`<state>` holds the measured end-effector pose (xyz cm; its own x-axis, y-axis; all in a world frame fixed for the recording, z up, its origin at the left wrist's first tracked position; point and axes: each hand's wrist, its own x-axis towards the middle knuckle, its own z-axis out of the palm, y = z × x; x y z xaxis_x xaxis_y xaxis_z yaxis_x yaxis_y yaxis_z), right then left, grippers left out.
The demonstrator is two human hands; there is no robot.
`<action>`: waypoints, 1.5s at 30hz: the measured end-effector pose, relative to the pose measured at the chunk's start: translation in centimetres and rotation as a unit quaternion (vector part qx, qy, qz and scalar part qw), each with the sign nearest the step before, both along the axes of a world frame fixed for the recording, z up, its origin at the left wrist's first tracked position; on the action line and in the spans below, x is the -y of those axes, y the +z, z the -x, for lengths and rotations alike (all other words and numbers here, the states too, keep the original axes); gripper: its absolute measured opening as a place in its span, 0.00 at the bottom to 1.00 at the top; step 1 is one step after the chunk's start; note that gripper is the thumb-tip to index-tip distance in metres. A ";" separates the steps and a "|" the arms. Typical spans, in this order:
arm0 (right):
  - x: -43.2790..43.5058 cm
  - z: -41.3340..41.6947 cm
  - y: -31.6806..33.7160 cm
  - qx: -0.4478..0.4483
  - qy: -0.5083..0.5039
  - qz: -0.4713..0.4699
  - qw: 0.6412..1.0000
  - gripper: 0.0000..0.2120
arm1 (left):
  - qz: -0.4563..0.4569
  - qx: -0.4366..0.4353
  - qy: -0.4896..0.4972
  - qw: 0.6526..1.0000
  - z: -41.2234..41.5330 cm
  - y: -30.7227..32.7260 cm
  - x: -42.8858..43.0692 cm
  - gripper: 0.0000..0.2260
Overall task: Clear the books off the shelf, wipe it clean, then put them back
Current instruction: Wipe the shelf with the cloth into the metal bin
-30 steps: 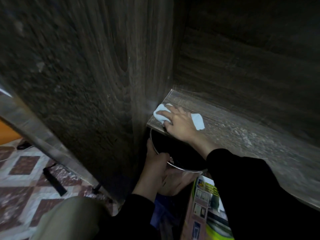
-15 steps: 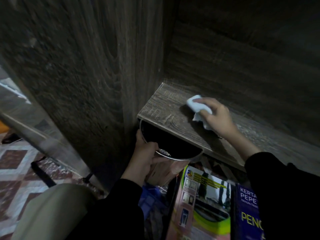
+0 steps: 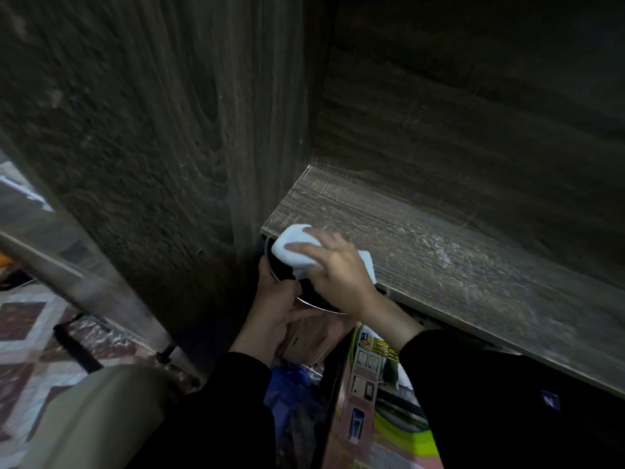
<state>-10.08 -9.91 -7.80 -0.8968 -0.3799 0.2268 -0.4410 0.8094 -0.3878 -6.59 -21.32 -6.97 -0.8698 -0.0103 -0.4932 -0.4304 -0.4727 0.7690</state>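
Two hands cooperate: right hand (image 3: 338, 275), fingers flat, presses folded white cloth (image 3: 291, 242) at bare grey wood-grain shelf (image 3: 439, 252) edge; left hand (image 3: 274, 309) grips round dark metal-rimmed container (image 3: 318, 308) below, probably catching dust.

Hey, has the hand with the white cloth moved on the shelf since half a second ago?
Yes. The right hand and cloth slid from mid-shelf to the front left corner of the shelf.
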 end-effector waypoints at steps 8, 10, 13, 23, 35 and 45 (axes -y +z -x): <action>4.2 7.8 2.0 0.061 -0.103 -0.139 0.983 0.24 | -0.003 0.014 0.007 1.000 0.3 -0.5 0.1 0.33; 4.8 8.2 1.9 0.062 -0.097 -0.158 0.981 0.24 | -0.001 0.015 0.012 1.000 0.4 -0.4 0.0 0.33; 4.1 7.3 2.1 0.046 -0.040 -0.174 0.983 0.23 | 0.006 0.018 0.006 1.000 0.4 -0.3 0.0 0.33; -4.0 0.5 3.3 0.153 0.036 0.038 0.987 0.18 | 0.023 0.024 -0.017 0.999 0.8 -1.7 0.1 0.36; -13.5 -1.1 -0.1 0.101 -0.475 -0.022 0.874 0.23 | 0.001 0.001 -0.013 1.000 0.8 -2.0 -0.3 0.33; 0.2 1.6 -0.3 0.099 -0.302 -0.070 0.945 0.25 | 0.005 0.008 -0.027 1.000 0.7 -2.1 -0.8 0.33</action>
